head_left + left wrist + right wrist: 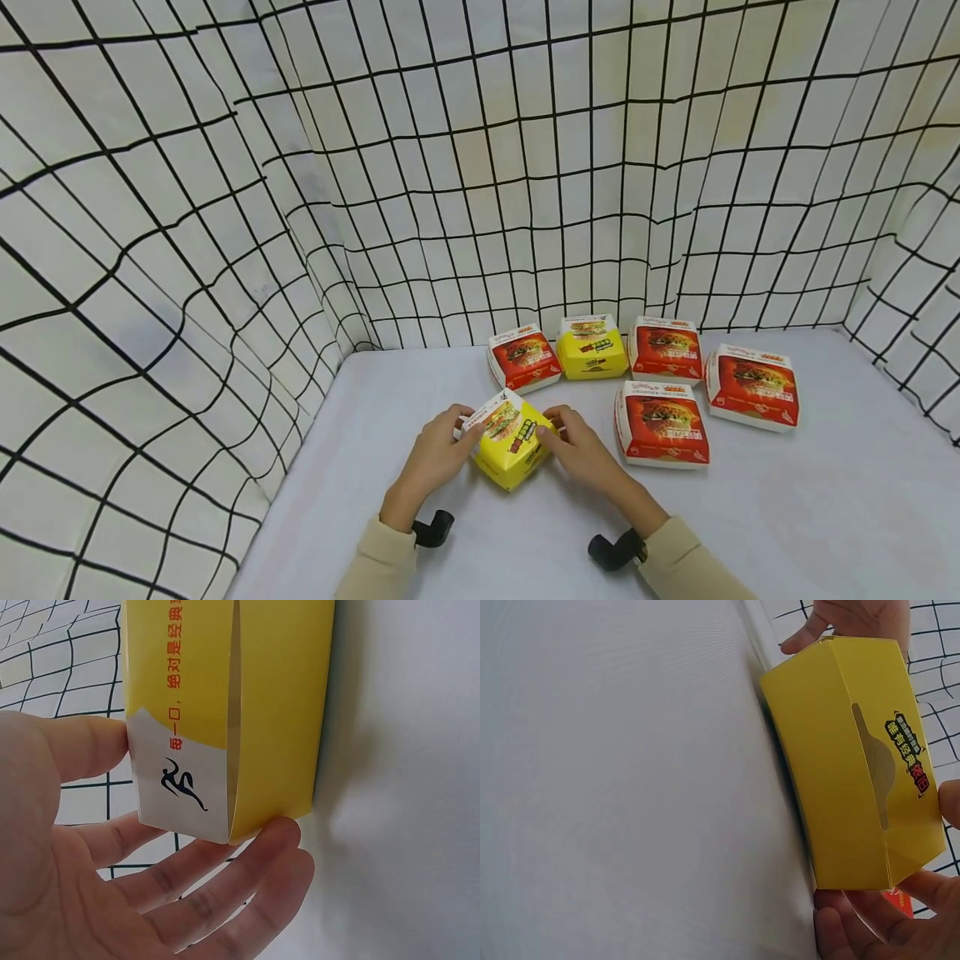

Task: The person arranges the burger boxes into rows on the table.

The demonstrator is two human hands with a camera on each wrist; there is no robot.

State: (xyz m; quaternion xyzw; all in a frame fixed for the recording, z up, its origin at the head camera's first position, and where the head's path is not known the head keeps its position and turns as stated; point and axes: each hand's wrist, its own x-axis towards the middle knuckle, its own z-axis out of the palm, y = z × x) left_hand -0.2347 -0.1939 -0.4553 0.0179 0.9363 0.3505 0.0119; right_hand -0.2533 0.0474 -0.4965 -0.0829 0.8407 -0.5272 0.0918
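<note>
left hand (435, 454): fingers half curled, gripping the yellow box (512, 442), lower centre
right hand (583, 450): fingers half curled, gripping its opposite side
red boxes (666, 422): four, right of centre, on counter (832, 508)

free tabletop (337, 425) left of both hands (438, 450) (587, 450), boxes (666, 350) (mostly red) blocking beyond

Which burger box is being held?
The yellow cardboard burger box between the left hand and right hand; the other yellow box and four red cardboard boxes lie untouched.
</note>
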